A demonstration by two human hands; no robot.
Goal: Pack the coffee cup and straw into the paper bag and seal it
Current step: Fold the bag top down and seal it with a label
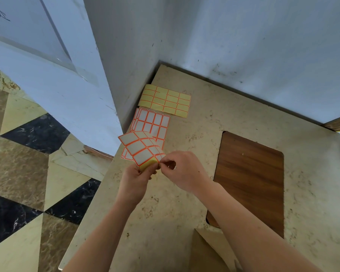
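Observation:
My left hand (134, 180) holds a sheet of white labels with orange borders (140, 147) by its lower corner, bent upward above the table. My right hand (182, 169) pinches at that same corner with thumb and forefinger, right beside the left fingers. A brown paper bag (206, 254) shows partly at the bottom edge, between my forearms. No coffee cup or straw is in view.
A stack of white label sheets (155, 122) lies on the beige table (243, 118) near the wall corner, with a yellow backing sheet (165, 100) behind it. A dark wooden inset (251, 173) sits to the right. The table's left edge drops to a tiled floor (28, 154).

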